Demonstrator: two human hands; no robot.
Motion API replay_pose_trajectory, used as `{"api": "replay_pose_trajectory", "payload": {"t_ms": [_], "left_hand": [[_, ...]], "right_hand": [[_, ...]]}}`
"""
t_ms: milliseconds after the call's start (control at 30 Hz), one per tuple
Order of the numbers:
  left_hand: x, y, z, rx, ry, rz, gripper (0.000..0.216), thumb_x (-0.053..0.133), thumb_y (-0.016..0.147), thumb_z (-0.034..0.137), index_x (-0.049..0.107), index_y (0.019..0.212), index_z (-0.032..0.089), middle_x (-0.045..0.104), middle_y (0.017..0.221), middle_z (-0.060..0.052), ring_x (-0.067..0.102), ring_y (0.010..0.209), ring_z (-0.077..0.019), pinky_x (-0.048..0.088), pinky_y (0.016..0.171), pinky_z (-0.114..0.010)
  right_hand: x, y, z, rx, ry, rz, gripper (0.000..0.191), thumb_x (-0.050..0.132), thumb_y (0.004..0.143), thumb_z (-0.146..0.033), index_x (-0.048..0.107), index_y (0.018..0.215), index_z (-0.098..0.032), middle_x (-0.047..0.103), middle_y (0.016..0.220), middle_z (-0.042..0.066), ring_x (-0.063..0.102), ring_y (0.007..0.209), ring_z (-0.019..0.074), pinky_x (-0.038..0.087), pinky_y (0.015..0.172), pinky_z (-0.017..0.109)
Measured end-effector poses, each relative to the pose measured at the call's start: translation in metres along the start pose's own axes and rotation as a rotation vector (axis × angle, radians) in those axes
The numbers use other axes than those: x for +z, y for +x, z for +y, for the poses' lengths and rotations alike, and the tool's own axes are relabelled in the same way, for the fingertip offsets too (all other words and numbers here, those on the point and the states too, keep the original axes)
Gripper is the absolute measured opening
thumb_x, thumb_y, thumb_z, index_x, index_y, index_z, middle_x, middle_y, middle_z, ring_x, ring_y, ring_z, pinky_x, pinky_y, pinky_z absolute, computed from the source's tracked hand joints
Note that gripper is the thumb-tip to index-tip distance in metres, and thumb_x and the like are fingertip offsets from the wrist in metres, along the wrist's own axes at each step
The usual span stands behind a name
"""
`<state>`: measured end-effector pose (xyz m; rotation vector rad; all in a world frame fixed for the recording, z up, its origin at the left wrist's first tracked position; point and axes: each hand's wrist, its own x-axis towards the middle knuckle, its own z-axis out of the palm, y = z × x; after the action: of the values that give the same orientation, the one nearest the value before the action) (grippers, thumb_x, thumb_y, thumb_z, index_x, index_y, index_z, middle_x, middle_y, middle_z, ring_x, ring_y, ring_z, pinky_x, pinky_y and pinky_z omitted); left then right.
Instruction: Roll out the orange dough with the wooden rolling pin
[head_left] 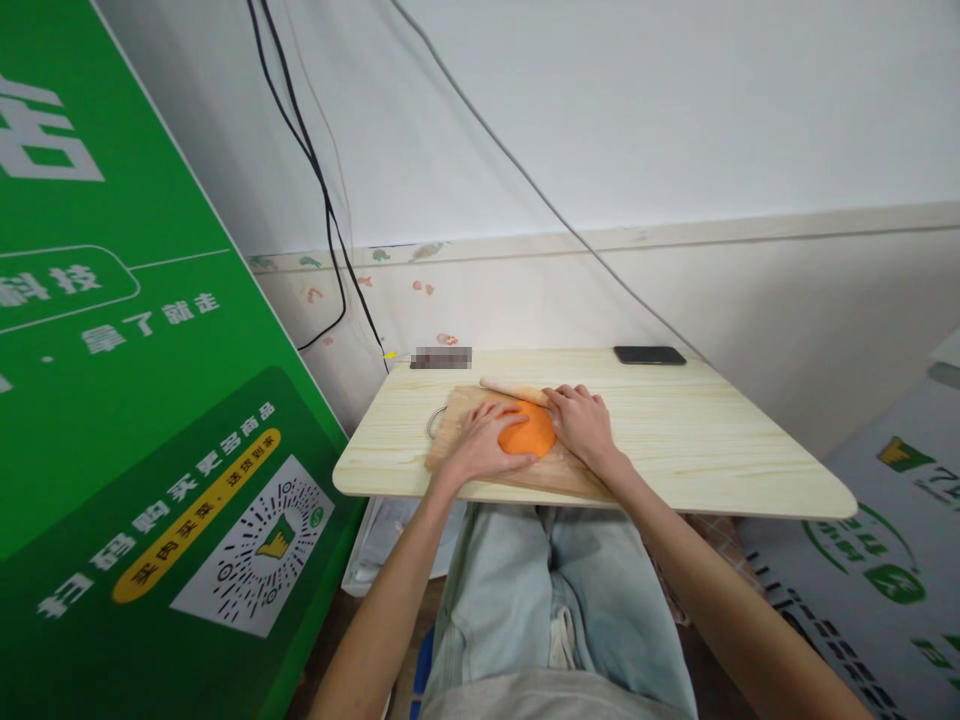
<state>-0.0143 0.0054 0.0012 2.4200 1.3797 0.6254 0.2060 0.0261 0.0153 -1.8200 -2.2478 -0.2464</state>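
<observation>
A flattened round of orange dough [528,432] lies on a wooden cutting board [559,476]. My left hand [482,440] rests over the dough's left side, fingers spread along the far part and thumb along the near edge. At the far edge of the dough is a pale wooden rolling pin [513,389], its left end sticking out free. The right end of the pin runs under my right hand [581,422], whose curled fingers close on it beside the dough's right edge. That end of the pin is hidden by the hand.
The board lies on a pale wood-grain table [712,450]. A black phone [649,355] sits at the table's back right, a blurred-out item [441,358] at its back left. A metal handle [435,422] juts from the board. A green printed panel [187,350] stands left; cables hang along the wall.
</observation>
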Motion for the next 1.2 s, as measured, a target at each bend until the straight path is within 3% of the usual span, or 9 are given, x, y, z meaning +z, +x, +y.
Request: {"api": "replay_pose_trajectory", "payload": {"t_ms": [233,567,767,1200], "left_hand": [[0.002,0.001,-0.003,0.017,0.007,0.002,0.067,0.086,0.087,0.056,0.074,0.147,0.029,0.064,0.164,-0.006,0.052,0.153,-0.0360,0.031,0.137,-0.055],[0.001,0.000,0.001,0.001,0.008,0.002,0.065,0.085,0.088,0.054,0.073,0.146,0.030,0.064,0.164,-0.005,0.053,0.152,-0.0354,0.032,0.136,-0.056],[0.000,-0.001,0.004,-0.005,0.017,0.005,0.066,0.085,0.088,0.054,0.073,0.147,0.029,0.064,0.163,-0.008,0.054,0.152,-0.0360,0.034,0.134,-0.057],[-0.002,-0.002,0.000,0.021,0.007,-0.005,0.066,0.085,0.088,0.056,0.074,0.147,0.031,0.064,0.163,-0.006,0.053,0.153,-0.0353,0.031,0.137,-0.054]], "right_hand": [[0.002,0.004,0.006,-0.080,-0.041,-0.002,0.040,0.048,0.111,-0.020,0.071,0.143,-0.022,0.077,0.135,0.014,0.062,0.125,0.0315,0.043,0.094,0.039],[-0.009,0.022,0.030,-0.336,0.022,-0.098,0.034,0.055,0.112,-0.024,0.073,0.139,-0.017,0.075,0.122,0.015,0.063,0.109,0.0283,0.045,0.095,0.035],[-0.008,0.024,0.033,-0.375,0.065,-0.102,0.032,0.051,0.112,-0.019,0.076,0.132,-0.015,0.074,0.119,0.016,0.063,0.108,0.0275,0.045,0.094,0.034],[-0.007,0.015,0.030,-0.390,0.064,-0.074,0.037,0.047,0.114,-0.020,0.073,0.140,-0.012,0.074,0.117,0.015,0.061,0.105,0.0267,0.043,0.096,0.034]]}}
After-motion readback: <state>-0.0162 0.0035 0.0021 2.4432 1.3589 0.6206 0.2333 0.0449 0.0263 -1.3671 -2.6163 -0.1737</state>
